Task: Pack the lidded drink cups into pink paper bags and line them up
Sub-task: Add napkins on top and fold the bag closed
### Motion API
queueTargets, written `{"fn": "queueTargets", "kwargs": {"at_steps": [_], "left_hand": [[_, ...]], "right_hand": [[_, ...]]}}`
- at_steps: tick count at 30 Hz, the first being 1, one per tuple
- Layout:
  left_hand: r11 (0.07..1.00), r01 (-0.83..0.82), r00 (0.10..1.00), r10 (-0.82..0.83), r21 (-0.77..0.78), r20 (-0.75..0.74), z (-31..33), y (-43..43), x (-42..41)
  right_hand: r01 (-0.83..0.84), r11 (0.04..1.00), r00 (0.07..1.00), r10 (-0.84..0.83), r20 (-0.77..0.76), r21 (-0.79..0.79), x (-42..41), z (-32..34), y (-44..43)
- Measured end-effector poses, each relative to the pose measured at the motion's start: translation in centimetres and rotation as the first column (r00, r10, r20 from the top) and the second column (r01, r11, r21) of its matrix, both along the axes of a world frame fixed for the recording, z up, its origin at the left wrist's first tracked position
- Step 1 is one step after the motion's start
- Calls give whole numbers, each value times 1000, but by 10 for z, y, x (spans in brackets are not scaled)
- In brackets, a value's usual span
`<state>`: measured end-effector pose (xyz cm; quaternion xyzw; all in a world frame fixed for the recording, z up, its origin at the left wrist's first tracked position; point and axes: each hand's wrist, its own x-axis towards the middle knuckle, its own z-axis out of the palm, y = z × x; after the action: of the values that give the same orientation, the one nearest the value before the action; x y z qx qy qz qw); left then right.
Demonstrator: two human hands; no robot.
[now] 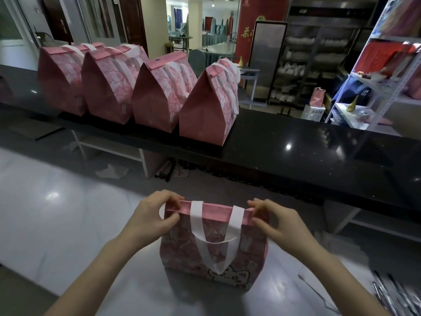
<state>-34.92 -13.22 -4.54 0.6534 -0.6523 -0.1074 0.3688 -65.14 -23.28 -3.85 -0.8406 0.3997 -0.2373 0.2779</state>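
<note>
Closing step: pinching the folded top rim of a pink bag that stands toward the near edge of the grey tabletop, any cup out of sight. Left hand at the left end, right hand at the right. Next, probably: creasing flat, then lifting onto the black counter, at the right end of the four closed bags.

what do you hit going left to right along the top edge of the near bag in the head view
left hand → left strap → right strap → right hand; both hands pinch the pink bag's folded top
</note>
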Motion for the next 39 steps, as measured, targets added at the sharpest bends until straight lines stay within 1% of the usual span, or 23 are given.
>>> {"fn": "queueTargets", "kwargs": {"at_steps": [2, 5, 6, 7, 9, 10, 12, 14, 16, 18, 21, 23, 25, 26, 28, 30, 33, 34, 36, 37, 38, 39], "left_hand": [[1000, 27, 1000, -27, -9, -6, 4, 1, -6], [998, 65, 998, -65, -22, 21, 6, 0, -12], [997, 66, 998, -65, -27, 18, 6, 0, -13], [998, 60, 998, -59, -32, 11, 5, -1, -14], [998, 30, 999, -30, -49, 13, 4, -2, -14], [999, 10, 999, -9, -53, 31, 3, -2, -14], [999, -13, 999, 14, -43, 41, 2, -4, -13], [999, 4, 999, -3, -36, 32, 2, -6, -12], [999, 19, 997, -17, -34, 72, 3, -7, -13], [999, 31, 992, -28, -26, 122, 3, -8, -13], [998, 57, 988, -54, -19, 148, 3, -8, -13], [998, 61, 989, -57, -25, 137, 1, -9, -13], [998, 50, 992, -47, -24, 120, -2, -9, -14], [999, 41, 992, -38, -23, 120, -4, -9, -15], [999, 19, 991, -15, -29, 131, -7, -9, -16], [999, 11, 990, -7, -32, 143, -6, -9, -17], [999, 30, 991, -31, 15, 127, 1, -9, -12], [998, 47, 995, -52, 51, 91, 5, -9, -10], [990, 81, 997, -82, 115, 8, 15, -8, -8], [988, 88, 996, -88, 129, -2, 19, -9, -8], [987, 89, 995, -93, 134, 24, 21, -10, -10], [988, 87, 992, -98, 127, 79, 22, -11, -13]], "right_hand": [[61, 995, 992, -70, 109, 85, 1, 4, 1], [230, 969, 961, -241, 136, 90, 3, 4, 6], [288, 951, 941, -303, 152, 114, 3, 2, 8], [323, 931, 919, -352, 177, 171, 3, 0, 11], [305, 895, 893, -388, 227, 325, 2, -2, 17], [278, 885, 889, -385, 248, 374, 2, -2, 19], [258, 882, 881, -382, 279, 394, 3, -1, 20], [277, 890, 880, -386, 276, 362, 4, 1, 19], [286, 901, 896, -372, 241, 327, 5, 3, 17], [286, 924, 925, -335, 180, 254, 5, 3, 13], [274, 959, 962, -274, -7, 70, 7, 0, 10], [248, 965, 957, -257, -133, -85, 8, -2, 8], [197, 961, 958, -231, -169, -196, 9, -1, 6], [163, 963, 962, -204, -180, -216, 9, 0, 5], [117, 971, 962, -162, -218, -208, 10, 2, 4], [102, 970, 957, -156, -244, -220, 13, 6, 4], [66, 972, 953, -127, -274, -225, 17, 13, 0], [53, 980, 945, -112, -307, -194, 16, 16, -2], [29, 996, 936, -55, -349, -80, 14, 26, -8], [12, 1000, 945, -14, -326, -7, 14, 31, -11], [-11, 998, 962, 29, -270, 69, 16, 35, -12], [-39, 990, 976, 67, -206, 133, 20, 39, -12]]}}
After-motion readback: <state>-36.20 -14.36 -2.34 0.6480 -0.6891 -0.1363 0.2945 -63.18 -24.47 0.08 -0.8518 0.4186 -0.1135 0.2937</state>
